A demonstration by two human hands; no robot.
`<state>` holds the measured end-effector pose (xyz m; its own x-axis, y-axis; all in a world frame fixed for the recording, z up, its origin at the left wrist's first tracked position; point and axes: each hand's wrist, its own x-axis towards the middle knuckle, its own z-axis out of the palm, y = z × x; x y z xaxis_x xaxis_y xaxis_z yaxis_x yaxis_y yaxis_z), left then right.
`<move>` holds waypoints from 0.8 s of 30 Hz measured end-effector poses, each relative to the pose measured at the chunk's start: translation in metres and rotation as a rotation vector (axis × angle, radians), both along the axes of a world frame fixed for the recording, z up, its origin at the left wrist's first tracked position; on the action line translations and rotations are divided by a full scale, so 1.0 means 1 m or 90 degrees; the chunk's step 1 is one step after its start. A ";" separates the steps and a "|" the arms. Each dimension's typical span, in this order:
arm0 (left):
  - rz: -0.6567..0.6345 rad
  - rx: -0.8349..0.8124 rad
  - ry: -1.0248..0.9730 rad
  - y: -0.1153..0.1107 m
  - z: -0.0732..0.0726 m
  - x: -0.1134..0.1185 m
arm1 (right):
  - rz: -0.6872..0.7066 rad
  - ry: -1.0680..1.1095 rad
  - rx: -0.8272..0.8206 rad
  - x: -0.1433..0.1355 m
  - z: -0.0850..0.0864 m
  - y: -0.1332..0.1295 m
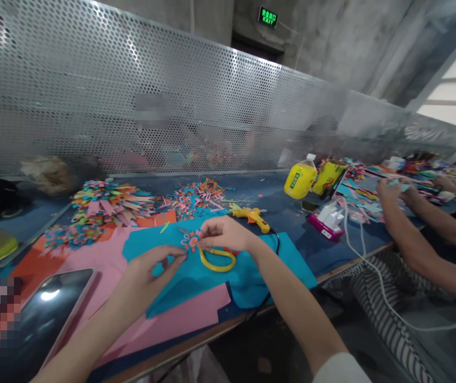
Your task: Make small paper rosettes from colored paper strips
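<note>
A small paper flower (193,243) with looped petals and an orange-pink centre is held up between my two hands. My right hand (226,234) pinches its right side between thumb and fingers. From the lower left, my left hand (152,271) has thumb and forefinger pressed together at the flower's edge; the exact spot they grip is too small to make out. Beneath the hands lie scissors with yellow handles (217,267), their blades partly hidden by the flower and fingers. They rest on blue paper sheets (247,271) over pink paper (188,314).
A yellow glue gun (252,215) with a black cord lies beyond my right hand. Behind are a heap of paper strips (196,198) and a fringed paper bundle (110,202). A phone (58,303) lies left; a yellow bottle (300,178) and power strip (326,226) stand right, near another person's arms (423,234).
</note>
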<state>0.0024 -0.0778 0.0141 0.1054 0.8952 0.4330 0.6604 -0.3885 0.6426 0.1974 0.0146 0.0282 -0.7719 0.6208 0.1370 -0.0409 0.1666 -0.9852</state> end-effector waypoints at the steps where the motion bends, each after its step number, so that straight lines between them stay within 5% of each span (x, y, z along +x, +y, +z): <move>1: 0.000 0.001 0.002 0.000 0.000 0.000 | 0.002 -0.003 -0.001 0.000 0.000 0.000; 24: -0.065 -0.044 0.003 -0.002 0.005 0.005 | -0.011 -0.046 0.023 0.000 0.002 -0.002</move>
